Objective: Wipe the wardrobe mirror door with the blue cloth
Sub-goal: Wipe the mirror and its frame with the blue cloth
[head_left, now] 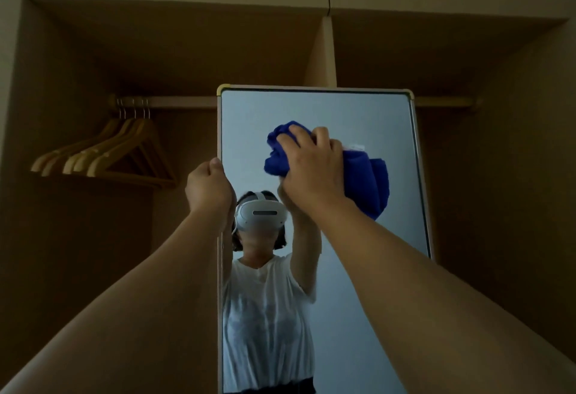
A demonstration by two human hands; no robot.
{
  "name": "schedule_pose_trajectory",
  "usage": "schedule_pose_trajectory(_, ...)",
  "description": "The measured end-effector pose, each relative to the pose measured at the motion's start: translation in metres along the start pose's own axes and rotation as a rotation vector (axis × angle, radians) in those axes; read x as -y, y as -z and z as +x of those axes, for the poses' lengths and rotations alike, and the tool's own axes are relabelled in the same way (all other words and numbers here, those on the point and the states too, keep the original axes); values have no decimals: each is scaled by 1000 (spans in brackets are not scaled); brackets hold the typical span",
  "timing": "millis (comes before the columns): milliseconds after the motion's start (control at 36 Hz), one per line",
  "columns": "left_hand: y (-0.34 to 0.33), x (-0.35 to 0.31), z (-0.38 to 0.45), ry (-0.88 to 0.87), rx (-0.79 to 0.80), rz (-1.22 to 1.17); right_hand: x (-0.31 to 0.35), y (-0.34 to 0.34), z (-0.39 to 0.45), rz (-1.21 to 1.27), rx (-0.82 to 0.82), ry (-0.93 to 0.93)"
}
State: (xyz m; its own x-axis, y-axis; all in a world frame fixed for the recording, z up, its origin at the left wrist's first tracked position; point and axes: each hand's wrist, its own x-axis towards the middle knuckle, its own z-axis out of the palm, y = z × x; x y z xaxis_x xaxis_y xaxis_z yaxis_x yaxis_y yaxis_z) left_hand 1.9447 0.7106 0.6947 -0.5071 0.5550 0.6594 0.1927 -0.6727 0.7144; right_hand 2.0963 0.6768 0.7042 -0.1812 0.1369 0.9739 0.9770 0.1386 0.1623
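Pressing a bunched blue cloth [367, 175] against the upper half of the mirror [311, 113], the right hand [311, 166] is clenched over the fabric, fingers spread across its top and knuckles toward the camera. From that hand, the cloth spills out toward 3 and 4 o'clock, with a smaller fold showing at 10 o'clock. At 9 o'clock from the cloth, the left hand [209, 186] is closed around the mirror's left edge, thumb on the near side. Both forearms reach up from the bottom corners. The glass reflects a person in a white shirt wearing a white headset. Behind the mirror stands an open wardrobe [467, 50]; at 9 o'clock from the mirror's top, several wooden hangers [124, 150] hang together on its rail [174, 102].
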Motion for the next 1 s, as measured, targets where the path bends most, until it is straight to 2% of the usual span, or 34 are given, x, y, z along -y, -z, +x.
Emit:
schedule_pose_trajectory(167,0,2,1,-10,-10,-6,-17,6,23,-29,-6,-74)
schedule_pose_trajectory(306,0,2,1,-27,-6,43,0,-3,-10,60,-128,-155)
schedule_pose_trajectory(417,0,-1,0,-20,-9,53,6,-16,-43,63,-237,-83)
schedule_pose_trajectory(500,-2,-1,-1,-8,-24,45,-1,-15,-37,70,-268,-43)
schedule_pose_trajectory(611,-3,4,2,-15,-23,52,-10,-6,-23,117,-292,-99)
schedule_pose_trajectory(750,-3,8,5,-32,-19,34,-29,2,2,132,-136,-256)
schedule_pose_trajectory(861,-3,11,7,-43,-22,19,-48,7,16,46,-107,-236)
schedule_pose_trajectory(1000,-3,10,6,-56,-25,32,-50,4,1,79,-148,-261)
